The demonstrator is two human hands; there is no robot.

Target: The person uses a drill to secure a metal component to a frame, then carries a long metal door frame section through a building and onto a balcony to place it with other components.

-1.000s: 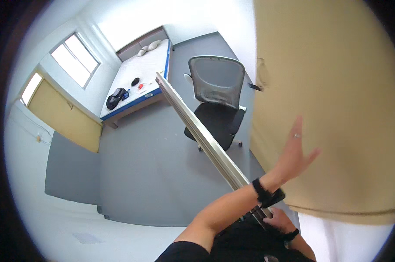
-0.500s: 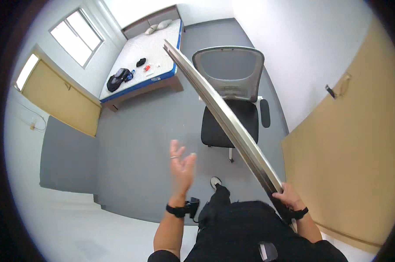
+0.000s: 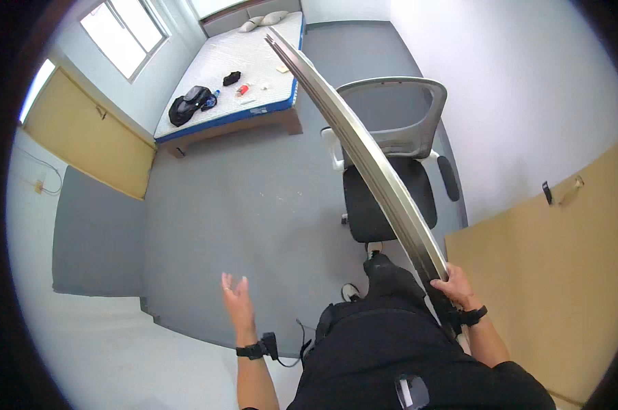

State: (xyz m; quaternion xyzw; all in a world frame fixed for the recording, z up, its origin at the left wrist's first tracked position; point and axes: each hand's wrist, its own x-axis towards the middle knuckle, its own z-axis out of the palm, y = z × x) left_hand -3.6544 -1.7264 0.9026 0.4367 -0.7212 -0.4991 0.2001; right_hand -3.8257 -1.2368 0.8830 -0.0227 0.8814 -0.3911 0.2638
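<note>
A long silver metal rail point(image 3: 363, 147) with grooves along its length slants across the middle of the view, from near the bed down to my right side. Round its lower end my right hand point(image 3: 456, 284) is closed, with the thumb on the near edge. My left hand point(image 3: 238, 301) is held out over the floor at the left, fingers apart and nothing in it. Behind the rail stands an office chair point(image 3: 391, 198) with a black seat and a mesh back; the rail hides part of it.
A bed point(image 3: 237, 72) with a white, blue-edged mattress holds a black backpack point(image 3: 188, 105) and small items. At the right is a tan door point(image 3: 548, 273); another tan door point(image 3: 83, 130) is at the left. Grey floor point(image 3: 220, 219) lies between.
My left hand has drawn back and to the left. My view has shifted, and the chair now appears nearer and farther right. My right hand keeps its hold on the rail.
</note>
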